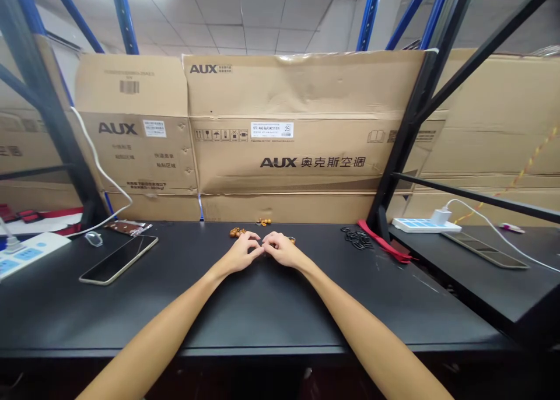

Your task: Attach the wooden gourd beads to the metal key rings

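My left hand [242, 252] and my right hand [282, 249] meet over the middle of the black table, fingertips almost touching. Each has thumb and fingers brought together in a pinch. Whatever sits between the fingertips is too small and too covered to make out. Just behind my left hand lie several small brown-gold pieces [236, 232]. Farther back, a little cluster of golden beads [264, 221] rests near the cardboard. Part of a small golden item [292, 239] shows beside my right hand; the rest is hidden.
A phone [119, 261] and a power strip [32, 254] lie on the left, with a brown-and-clear packet [129, 227] behind. To the right are black rings [357, 238] and a red strap [385, 242] by the rack post [400, 132]. Cardboard [284, 178] walls off the back.
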{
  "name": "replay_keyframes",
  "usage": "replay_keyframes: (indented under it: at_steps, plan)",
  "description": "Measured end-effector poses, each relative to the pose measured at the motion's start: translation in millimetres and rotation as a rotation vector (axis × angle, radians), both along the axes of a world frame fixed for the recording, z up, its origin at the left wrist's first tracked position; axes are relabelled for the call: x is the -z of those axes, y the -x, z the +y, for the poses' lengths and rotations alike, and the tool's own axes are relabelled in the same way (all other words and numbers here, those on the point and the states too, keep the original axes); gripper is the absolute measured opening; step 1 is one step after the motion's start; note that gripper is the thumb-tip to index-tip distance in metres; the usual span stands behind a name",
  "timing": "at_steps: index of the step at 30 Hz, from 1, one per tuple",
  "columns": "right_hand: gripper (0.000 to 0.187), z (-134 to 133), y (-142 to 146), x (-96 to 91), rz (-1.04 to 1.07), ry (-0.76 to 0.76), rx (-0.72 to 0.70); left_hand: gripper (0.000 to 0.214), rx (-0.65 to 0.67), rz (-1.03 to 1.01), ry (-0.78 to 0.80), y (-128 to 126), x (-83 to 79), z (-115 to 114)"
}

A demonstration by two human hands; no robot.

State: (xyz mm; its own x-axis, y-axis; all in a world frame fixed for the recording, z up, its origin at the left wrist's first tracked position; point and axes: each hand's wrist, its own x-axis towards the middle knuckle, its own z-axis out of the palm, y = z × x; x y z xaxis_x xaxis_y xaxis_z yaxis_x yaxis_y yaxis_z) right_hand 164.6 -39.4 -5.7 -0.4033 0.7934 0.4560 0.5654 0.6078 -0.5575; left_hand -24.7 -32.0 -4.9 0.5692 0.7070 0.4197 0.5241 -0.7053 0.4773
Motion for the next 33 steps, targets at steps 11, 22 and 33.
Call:
replay_keyframes:
  at_steps: [11,22,33]
  plan:
    - [0.022,6,-15,3.3,-0.122,-0.058,0.227,0.023,0.108,0.044,-0.03,5,-9.1,-4]
    - [0.012,5,-19,3.7,-0.254,-0.067,0.511,0.018,-0.31,0.395,-0.459,-2,4.6,10]
    - [0.018,5,-20,7.9,-0.393,-0.075,0.517,0.033,-0.435,0.527,-0.355,-62,3.2,75]
